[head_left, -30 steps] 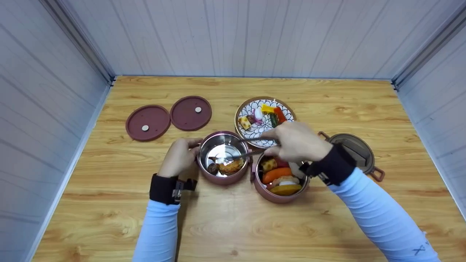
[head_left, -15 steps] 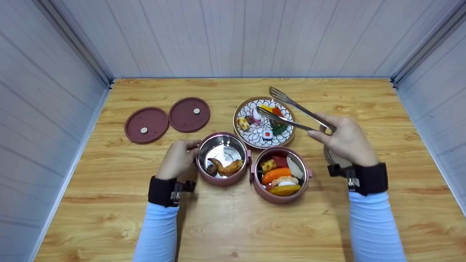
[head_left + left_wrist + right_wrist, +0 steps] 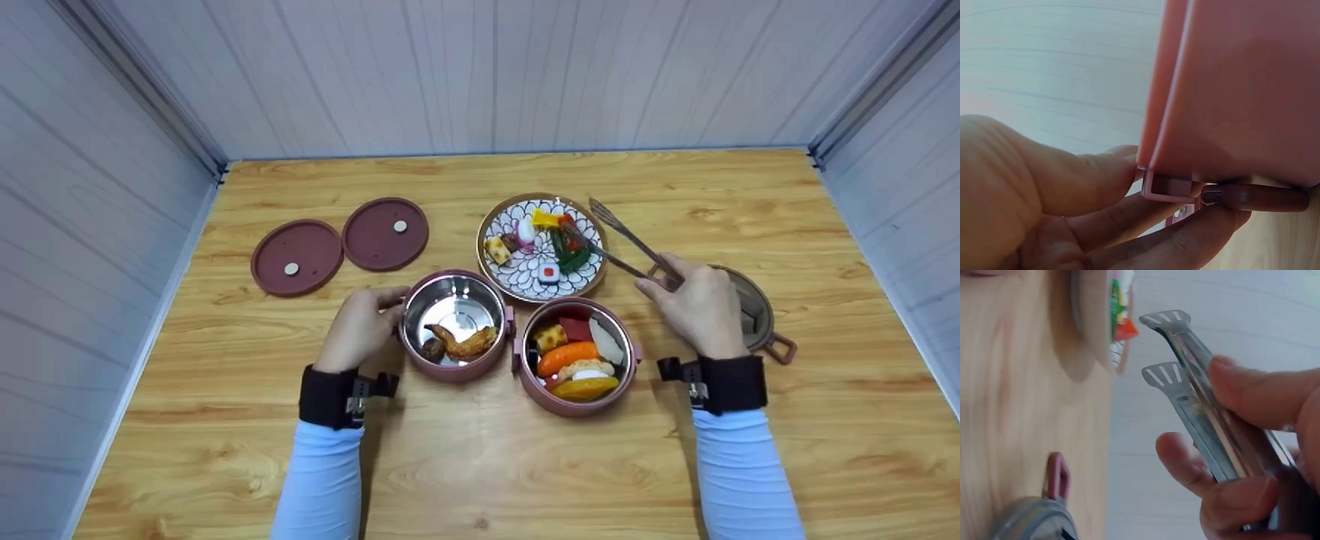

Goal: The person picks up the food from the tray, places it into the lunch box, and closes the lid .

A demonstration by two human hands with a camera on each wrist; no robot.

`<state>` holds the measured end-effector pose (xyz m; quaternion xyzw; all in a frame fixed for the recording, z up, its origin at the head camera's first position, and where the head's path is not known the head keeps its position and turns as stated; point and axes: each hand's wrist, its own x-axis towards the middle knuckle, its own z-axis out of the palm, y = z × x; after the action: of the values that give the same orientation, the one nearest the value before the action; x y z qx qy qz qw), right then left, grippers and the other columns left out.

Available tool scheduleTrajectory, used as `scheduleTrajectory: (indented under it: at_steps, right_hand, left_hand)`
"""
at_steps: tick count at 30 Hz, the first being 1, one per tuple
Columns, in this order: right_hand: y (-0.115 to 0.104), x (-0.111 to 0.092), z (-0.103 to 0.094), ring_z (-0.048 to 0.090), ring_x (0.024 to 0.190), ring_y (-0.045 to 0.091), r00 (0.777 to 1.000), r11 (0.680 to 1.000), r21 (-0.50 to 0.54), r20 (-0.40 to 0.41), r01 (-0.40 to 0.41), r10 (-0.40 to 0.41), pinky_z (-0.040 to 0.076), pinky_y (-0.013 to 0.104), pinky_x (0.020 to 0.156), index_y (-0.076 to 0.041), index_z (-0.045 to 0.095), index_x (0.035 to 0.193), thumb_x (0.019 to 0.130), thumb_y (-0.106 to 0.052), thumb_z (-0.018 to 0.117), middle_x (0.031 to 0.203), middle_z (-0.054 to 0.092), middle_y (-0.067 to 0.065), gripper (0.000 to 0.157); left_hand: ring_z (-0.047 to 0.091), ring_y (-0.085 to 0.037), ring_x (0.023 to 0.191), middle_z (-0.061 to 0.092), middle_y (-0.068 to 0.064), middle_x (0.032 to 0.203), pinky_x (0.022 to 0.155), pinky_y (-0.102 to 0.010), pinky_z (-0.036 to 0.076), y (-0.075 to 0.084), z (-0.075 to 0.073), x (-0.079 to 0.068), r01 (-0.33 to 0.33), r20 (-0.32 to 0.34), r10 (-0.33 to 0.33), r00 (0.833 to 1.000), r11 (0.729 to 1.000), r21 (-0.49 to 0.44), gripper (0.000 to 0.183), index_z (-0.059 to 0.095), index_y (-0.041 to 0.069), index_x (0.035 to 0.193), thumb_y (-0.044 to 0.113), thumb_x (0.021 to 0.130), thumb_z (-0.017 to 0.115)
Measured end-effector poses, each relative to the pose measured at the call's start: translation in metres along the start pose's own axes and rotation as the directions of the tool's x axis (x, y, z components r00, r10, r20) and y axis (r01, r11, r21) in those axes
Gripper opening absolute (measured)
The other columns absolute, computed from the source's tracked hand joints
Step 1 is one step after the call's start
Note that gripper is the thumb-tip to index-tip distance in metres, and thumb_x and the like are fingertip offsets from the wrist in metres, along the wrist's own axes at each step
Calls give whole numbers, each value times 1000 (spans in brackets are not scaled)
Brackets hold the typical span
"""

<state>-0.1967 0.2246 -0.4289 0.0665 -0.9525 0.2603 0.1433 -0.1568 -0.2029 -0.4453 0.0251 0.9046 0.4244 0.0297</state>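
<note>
My left hand (image 3: pixel 360 326) holds the left pink lunch-box pot (image 3: pixel 454 373) by its side clasp; in the left wrist view the thumb (image 3: pixel 1084 180) meets the rim and the fingers lie by the clasp. A fried chicken wing (image 3: pixel 469 346) and a brown ball (image 3: pixel 432 349) lie in this steel-lined pot. My right hand (image 3: pixel 701 307) grips metal tongs (image 3: pixel 627 238). Their slotted tips are apart with nothing between them, one over the patterned plate (image 3: pixel 525 276), the other by its right rim. Sushi (image 3: pixel 548 272), green leaves (image 3: pixel 574 260) and other food pieces lie on the plate.
A second pink pot (image 3: pixel 568 407) stands close at the right, filled with several foods, including an orange piece (image 3: pixel 568 358). Two maroon round lids (image 3: pixel 296 256) lie at back left. A dark lid (image 3: pixel 759 296) with side handles lies partly behind my right hand.
My right hand has swung with the tongs from over the left pot to the right of the plate, opening the tips, then lowered slightly. My left hand stays at the left pot.
</note>
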Motion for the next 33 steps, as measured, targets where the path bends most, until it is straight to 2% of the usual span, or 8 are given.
scheduleTrajectory:
  at_steps: [6,10,13,17,23,33]
  right_hand:
    - [0,1,6,64,63,34,999,998,-57,32,-10,11,43,45,50,-6,70,124,85,-35,79,85,73,18,49]
    - [0,1,7,62,62,35,998,997,-74,51,-20,24,40,43,46,-9,71,122,86,-36,78,94,72,23,46]
    - [-1,1,8,63,64,37,998,997,-75,60,-19,24,40,45,45,-10,72,121,86,-36,77,98,71,25,43]
    - [-1,1,8,63,66,40,998,996,-82,51,-15,20,42,48,48,-11,73,119,87,-35,77,95,72,24,40]
    - [-2,1,6,65,76,45,999,996,-92,46,-15,19,43,51,52,-11,74,119,87,-35,76,99,71,24,39]
    - [-8,-2,-2,60,63,35,1000,998,-59,11,-8,9,37,44,47,-9,75,117,88,-36,76,92,72,24,40]
  left_hand:
    - [66,-25,98,68,-19,117,84,-38,54,0,0,1,-5,4,5,1000,1000,-14,31,65,-5,126,0,96,59]
    - [66,-26,101,68,-19,118,84,-38,55,0,0,0,-3,3,3,1000,1000,-15,31,65,-5,126,-1,96,59]
    - [65,-25,102,68,-19,118,84,-37,55,-1,0,0,-1,1,1,1000,1000,-12,31,65,-5,126,-1,96,59]
    - [66,-25,97,68,-19,117,80,-36,55,0,0,1,-1,0,1,1000,1000,-14,31,64,-5,127,-2,96,59]
    - [67,-25,94,68,-20,118,79,-35,56,1,0,1,0,-2,0,1000,1000,-28,32,64,-5,127,-1,96,60]
    - [61,-22,108,68,-15,121,92,-40,49,0,-1,1,18,-3,-18,1000,1000,7,31,65,-1,128,6,98,60]
